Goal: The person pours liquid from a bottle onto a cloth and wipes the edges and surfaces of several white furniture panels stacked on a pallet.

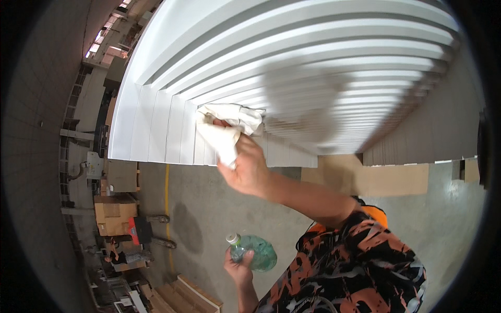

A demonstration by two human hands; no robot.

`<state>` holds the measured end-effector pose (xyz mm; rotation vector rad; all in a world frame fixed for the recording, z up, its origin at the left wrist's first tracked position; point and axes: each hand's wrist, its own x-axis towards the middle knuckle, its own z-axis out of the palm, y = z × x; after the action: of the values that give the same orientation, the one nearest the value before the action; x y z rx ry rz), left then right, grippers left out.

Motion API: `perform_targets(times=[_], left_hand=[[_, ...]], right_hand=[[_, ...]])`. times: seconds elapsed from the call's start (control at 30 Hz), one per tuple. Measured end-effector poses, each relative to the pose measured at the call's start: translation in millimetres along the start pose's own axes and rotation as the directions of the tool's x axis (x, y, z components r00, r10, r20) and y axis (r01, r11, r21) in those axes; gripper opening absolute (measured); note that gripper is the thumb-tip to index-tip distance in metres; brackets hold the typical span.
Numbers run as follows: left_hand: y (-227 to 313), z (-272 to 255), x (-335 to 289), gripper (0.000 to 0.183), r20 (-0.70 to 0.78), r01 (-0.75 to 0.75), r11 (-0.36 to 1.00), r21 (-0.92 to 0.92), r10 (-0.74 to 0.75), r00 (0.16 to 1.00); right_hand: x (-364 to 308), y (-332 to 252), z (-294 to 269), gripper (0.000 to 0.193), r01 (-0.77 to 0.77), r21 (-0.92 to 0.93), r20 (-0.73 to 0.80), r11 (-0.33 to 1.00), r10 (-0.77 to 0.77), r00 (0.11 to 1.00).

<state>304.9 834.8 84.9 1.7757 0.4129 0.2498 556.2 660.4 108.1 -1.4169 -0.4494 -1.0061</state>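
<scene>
My right hand [248, 164] is closed on a crumpled white cloth [219, 138]. The cloth lies against the edges of several white panels [156, 125], which stand in a long close row with their edges like ribs. Lower down, away from the panels, my left hand [238, 267] grips a clear greenish plastic bottle [263, 254] with a white cap. The bottle is tilted, its cap pointing up and to the left. The fingertips of my right hand are partly hidden in the cloth folds.
A cardboard sheet [391, 177] lies on the concrete floor by the panels. Off to the left are cardboard boxes [112, 215], a red and black object [139, 230], a yellow floor line [167, 198] and another person [130, 257]. Wooden boards [182, 295] lie at lower left.
</scene>
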Motion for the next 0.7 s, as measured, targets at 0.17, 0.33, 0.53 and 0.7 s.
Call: perform_targets(times=[0.17,0.33,0.53,0.7], left_hand=[[44.3,23.8,-4.3,0.037,-0.032,-0.018,0.951,0.309,0.029,0.999],[45.6,38.5,5.3,0.036,0.058,-0.178,0.865,0.469,0.170,0.984],[47.3,30.8,7.5,0.036,0.084,-0.086,0.949,0.305,0.063,0.994],[43.8,31.6,8.3,0.038,0.074,-0.007,0.973,0.229,-0.011,0.997]], right_hand=[[-40.7,-13.4,-8.8,0.067,-0.100,-0.077,0.097,0.992,0.107,0.989],[-82.1,5.4,-18.4,0.064,-0.297,-0.156,0.028,0.942,0.305,0.952],[-49.2,0.8,-5.5,0.064,-0.190,-0.121,0.023,0.974,0.194,0.981],[-117.8,26.6,-19.2,0.059,-0.533,-0.074,-0.002,0.843,0.534,0.845]])
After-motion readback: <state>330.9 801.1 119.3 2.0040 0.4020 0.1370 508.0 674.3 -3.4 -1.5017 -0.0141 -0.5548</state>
